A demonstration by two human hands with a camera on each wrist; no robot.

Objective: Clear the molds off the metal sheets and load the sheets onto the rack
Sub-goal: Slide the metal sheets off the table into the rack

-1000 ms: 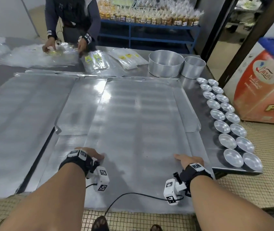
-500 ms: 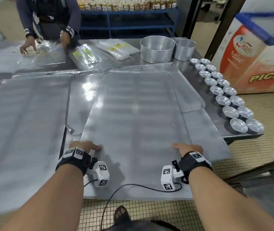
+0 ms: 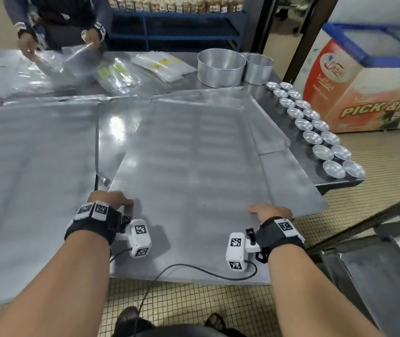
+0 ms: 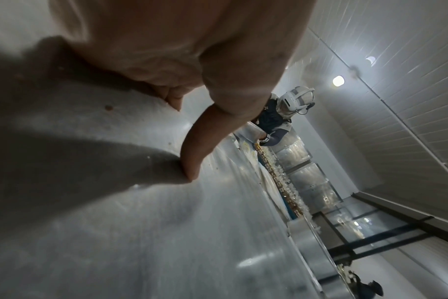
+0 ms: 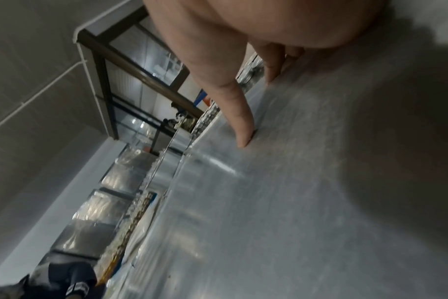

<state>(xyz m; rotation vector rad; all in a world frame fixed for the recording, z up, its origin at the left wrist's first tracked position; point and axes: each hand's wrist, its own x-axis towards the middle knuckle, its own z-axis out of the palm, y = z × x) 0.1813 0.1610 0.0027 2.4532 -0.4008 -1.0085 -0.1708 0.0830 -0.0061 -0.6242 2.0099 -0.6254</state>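
A large bare metal sheet [image 3: 194,166] lies on top of the other sheets and juts out over the table's front edge toward me. My left hand [image 3: 111,200] grips its left edge, thumb [image 4: 192,157] pressed on top of the sheet [image 4: 166,222]. My right hand [image 3: 269,211] grips the right edge the same way, thumb [image 5: 241,121] on the sheet [image 5: 294,202]. The fingers below the edges are hidden. Several small round metal molds [image 3: 315,125] stand in two rows on the table's right border. Another sheet [image 3: 31,178] lies to the left.
A steel rack [image 3: 376,263] stands low at my right. Two round cake tins [image 3: 221,66] sit at the back of the table. A person [image 3: 60,23] handles plastic bags [image 3: 118,74] at the far side. A freezer chest [image 3: 364,88] stands to the right.
The sheet in both hands has slid toward me and hangs further over the table's front edge. My view has shifted back and right, bringing the rack into sight.
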